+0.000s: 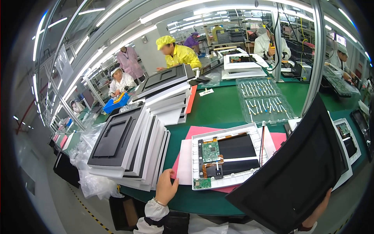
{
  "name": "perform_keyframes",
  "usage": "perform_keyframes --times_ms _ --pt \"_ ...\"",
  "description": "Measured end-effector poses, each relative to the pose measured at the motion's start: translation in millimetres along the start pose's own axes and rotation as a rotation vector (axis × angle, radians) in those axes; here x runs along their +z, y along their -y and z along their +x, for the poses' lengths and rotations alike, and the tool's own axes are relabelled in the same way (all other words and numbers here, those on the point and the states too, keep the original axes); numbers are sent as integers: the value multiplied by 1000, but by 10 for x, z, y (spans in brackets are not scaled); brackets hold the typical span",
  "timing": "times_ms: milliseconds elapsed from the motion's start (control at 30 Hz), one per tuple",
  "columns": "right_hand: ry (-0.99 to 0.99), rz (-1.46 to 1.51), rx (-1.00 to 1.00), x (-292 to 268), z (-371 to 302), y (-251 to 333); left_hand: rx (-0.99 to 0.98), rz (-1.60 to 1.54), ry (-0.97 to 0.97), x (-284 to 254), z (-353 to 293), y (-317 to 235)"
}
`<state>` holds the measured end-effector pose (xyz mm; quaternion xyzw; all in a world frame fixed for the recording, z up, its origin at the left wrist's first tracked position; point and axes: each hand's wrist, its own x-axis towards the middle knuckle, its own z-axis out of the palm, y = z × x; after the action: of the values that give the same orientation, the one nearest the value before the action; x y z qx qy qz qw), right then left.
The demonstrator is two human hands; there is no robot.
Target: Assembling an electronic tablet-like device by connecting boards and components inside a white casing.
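My right hand (pixel 320 207) grips the lower right edge of a large black panel (pixel 286 175), held tilted up at the right. Part of the table behind the panel is hidden. At the left, my left hand (pixel 166 188) is beside the near left corner of a pink sheet (pixel 181 159), thumb and fingers apart. On that sheet and a white one lies an opened white device housing (pixel 252 176). Inside it are a green circuit board (pixel 210 151), a black flat part (pixel 243 145), orange flex strips and a white ribbon cable.
Left of the housing stands a stack of black-and-white trays (pixel 117 136), with another stack (pixel 163 82) behind it. Clear plastic trays (pixel 266 102) hold several short cables. More opened housings (pixel 348 138) lie at the right, near a metal post (pixel 314 58). Co-workers (pixel 179 54) sit farther back.
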<state>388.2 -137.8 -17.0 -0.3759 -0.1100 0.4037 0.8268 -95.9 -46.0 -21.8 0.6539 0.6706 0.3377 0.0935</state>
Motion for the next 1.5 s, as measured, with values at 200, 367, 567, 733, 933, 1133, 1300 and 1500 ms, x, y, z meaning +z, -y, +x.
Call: perform_keyframes --times_ms 200,367,567,733,933,1133,1300,1500 --pt "50 -174 5 285 -49 -128 413 35 -176 -154 281 -557" --pt "201 -331 -45 514 -127 -343 871 111 -495 -154 299 -845" --pt "227 -460 -59 824 -143 -415 910 158 -380 -134 340 -746" --pt "231 -546 -79 1025 -87 -431 864 -91 -234 -189 489 -665" --pt "364 -547 -59 1141 297 -547 343 -607 115 85 543 -514" --pt "421 -669 137 1290 673 -865 -161 -1055 551 176 709 -236" --pt "416 -745 228 1279 977 -1071 -292 -1056 693 299 833 -13" --pt "434 -799 280 1353 1233 -1248 -327 -1082 740 423 904 179"
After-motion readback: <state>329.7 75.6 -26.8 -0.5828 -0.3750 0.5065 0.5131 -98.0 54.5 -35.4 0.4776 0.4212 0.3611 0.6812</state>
